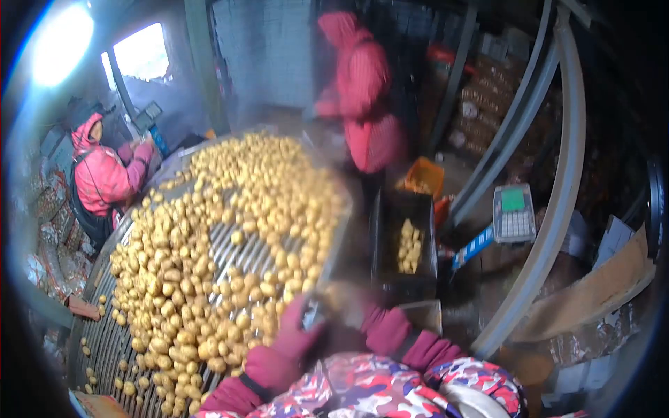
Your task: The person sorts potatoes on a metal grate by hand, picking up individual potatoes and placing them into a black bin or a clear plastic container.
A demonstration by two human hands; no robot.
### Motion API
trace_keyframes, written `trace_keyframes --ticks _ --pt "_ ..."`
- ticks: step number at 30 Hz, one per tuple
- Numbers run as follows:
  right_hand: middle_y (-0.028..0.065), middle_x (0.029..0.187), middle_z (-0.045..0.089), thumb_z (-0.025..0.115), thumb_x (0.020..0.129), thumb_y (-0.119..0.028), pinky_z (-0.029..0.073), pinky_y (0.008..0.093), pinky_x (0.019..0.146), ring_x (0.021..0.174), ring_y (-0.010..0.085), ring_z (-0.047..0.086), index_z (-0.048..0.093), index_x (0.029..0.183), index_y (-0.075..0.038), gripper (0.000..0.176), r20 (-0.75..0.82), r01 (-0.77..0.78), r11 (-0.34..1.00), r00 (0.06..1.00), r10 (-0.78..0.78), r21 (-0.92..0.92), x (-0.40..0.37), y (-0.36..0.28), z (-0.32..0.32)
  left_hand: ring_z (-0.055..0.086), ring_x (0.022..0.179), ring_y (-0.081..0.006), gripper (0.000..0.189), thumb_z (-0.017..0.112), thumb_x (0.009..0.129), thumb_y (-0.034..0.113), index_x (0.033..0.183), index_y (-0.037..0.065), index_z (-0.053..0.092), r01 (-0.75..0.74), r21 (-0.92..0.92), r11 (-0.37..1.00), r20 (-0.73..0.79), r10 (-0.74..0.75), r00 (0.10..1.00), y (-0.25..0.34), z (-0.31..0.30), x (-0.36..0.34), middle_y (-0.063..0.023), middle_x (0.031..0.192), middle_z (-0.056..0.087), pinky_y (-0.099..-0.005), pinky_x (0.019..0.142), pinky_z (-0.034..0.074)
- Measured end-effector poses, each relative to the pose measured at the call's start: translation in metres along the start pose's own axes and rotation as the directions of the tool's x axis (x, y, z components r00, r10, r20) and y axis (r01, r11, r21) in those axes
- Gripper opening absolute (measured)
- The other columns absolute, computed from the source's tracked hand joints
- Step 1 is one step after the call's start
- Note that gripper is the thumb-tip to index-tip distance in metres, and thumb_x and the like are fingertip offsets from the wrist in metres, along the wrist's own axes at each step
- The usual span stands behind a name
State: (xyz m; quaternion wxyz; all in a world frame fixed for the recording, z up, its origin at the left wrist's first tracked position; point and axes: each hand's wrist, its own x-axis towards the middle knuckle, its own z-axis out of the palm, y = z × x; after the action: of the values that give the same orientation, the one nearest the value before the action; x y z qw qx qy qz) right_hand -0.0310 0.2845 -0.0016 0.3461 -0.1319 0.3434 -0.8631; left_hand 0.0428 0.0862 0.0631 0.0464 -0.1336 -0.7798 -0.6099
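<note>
Many yellow potatoes (167, 279) lie spread over a slatted metal table (240, 254) to my front left. My left hand (306, 322) is at the table's near right edge, beside the closest potatoes. A small greyish patch (313, 313) shows at its fingers, too blurred to name. Smeared by motion, my right hand (348, 303) is just right of the left one, past the table's rim. Its fingers do not show clearly, and I cannot make out whether it holds anything. Dark red sleeves cover both my arms.
A dark bin (376, 230) with some potatoes stands ahead on the right, with an orange crate (425, 175) behind it. A scale display (514, 212) and a curved metal beam (568, 160) rise at right. Two people in pink jackets (366, 90) stand beyond the table.
</note>
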Motion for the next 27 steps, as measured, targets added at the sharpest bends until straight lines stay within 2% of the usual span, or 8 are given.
trace_keyframes --ticks 2,4,6,11,14,20,23,27 --pt "0.0120 0.122 0.065 0.050 0.106 -0.034 0.056 0.0373 0.084 0.107 0.0231 0.065 0.055 0.135 -0.007 0.040 0.049 0.155 0.977 0.985 -0.164 0.147 -0.007 0.005 -0.023 0.062 0.114 -0.0234 0.067 0.076 0.081 0.009 0.144 0.008 0.054 -0.016 0.221 0.975 -0.106 0.041 0.994 -0.018 -0.028 -0.016 -0.0131 0.133 0.063 -0.0383 0.097 0.052" --pt "0.0143 0.128 0.062 0.046 0.105 -0.054 0.057 0.0386 0.081 0.102 0.0248 0.067 0.048 0.143 -0.009 0.059 -0.290 0.210 0.949 0.947 -0.138 0.235 -0.021 -0.041 0.046 0.062 0.118 -0.0284 0.067 0.077 0.076 0.004 0.141 0.007 0.058 0.087 0.438 0.895 -0.151 -0.022 0.988 -0.030 -0.070 -0.031 -0.0144 0.135 0.063 -0.0369 0.100 0.051" --pt "0.0142 0.132 0.061 0.050 0.098 -0.065 0.057 0.0455 0.089 0.115 0.0304 0.064 0.040 0.150 -0.009 0.077 -0.262 0.173 0.976 0.956 -0.134 0.130 -0.029 -0.057 0.040 0.058 0.126 -0.0340 0.067 0.079 0.079 0.009 0.141 0.007 0.055 0.051 0.549 0.834 -0.183 0.060 0.981 -0.052 -0.116 -0.049 -0.0162 0.135 0.061 -0.0435 0.107 0.047" --pt "0.0138 0.137 0.057 0.057 0.087 -0.076 0.056 0.0517 0.091 0.120 0.0325 0.061 0.041 0.150 -0.011 0.092 -0.348 0.153 0.982 0.932 -0.104 0.114 -0.048 -0.057 0.034 0.047 0.137 -0.0359 0.059 0.068 0.086 0.015 0.143 0.011 0.054 0.173 0.900 0.399 -0.189 0.001 0.982 -0.093 -0.212 -0.107 -0.0154 0.137 0.060 -0.0486 0.118 0.033" --pt "0.0134 0.136 0.058 0.064 0.091 -0.063 0.056 0.0523 0.093 0.121 0.0325 0.061 0.046 0.147 -0.012 0.078 -0.347 0.169 0.975 0.931 -0.111 0.143 -0.059 -0.054 0.026 0.049 0.134 -0.0352 0.051 0.062 0.090 0.018 0.140 0.010 0.057 0.063 0.935 0.348 -0.057 -0.027 0.998 -0.087 -0.202 -0.110 -0.0153 0.135 0.061 -0.0494 0.118 0.033" --pt "0.0189 0.141 0.057 0.062 0.099 -0.015 0.056 0.0609 0.096 0.129 0.0391 0.057 0.056 0.138 -0.010 0.040 -0.426 0.179 0.981 0.895 -0.133 0.070 -0.081 -0.057 0.013 0.058 0.120 -0.0372 0.039 0.062 0.088 0.016 0.126 0.008 0.067 0.119 0.866 0.486 -0.179 0.078 0.981 -0.093 -0.187 -0.107 -0.0171 0.121 0.066 -0.0503 0.113 0.038" --pt "0.0201 0.139 0.058 0.061 0.098 -0.012 0.055 0.0637 0.097 0.130 0.0393 0.056 0.060 0.132 -0.010 0.034 -0.510 0.175 0.983 0.852 -0.122 0.057 -0.088 -0.059 0.008 0.059 0.118 -0.0375 0.039 0.063 0.088 0.015 0.125 0.007 0.067 0.129 0.858 0.498 -0.195 0.083 0.977 -0.094 -0.189 -0.109 -0.0183 0.120 0.066 -0.0501 0.112 0.039" --pt "0.0199 0.127 0.063 0.064 0.097 -0.015 0.059 0.0564 0.083 0.112 0.0362 0.065 0.063 0.119 -0.008 0.024 -0.528 0.206 0.976 0.838 -0.139 0.070 -0.104 -0.060 -0.021 0.060 0.117 -0.0375 0.039 0.062 0.088 0.014 0.125 0.007 0.067 0.116 0.855 0.506 -0.190 0.097 0.977 -0.094 -0.189 -0.108 -0.0179 0.119 0.066 -0.0498 0.111 0.039"
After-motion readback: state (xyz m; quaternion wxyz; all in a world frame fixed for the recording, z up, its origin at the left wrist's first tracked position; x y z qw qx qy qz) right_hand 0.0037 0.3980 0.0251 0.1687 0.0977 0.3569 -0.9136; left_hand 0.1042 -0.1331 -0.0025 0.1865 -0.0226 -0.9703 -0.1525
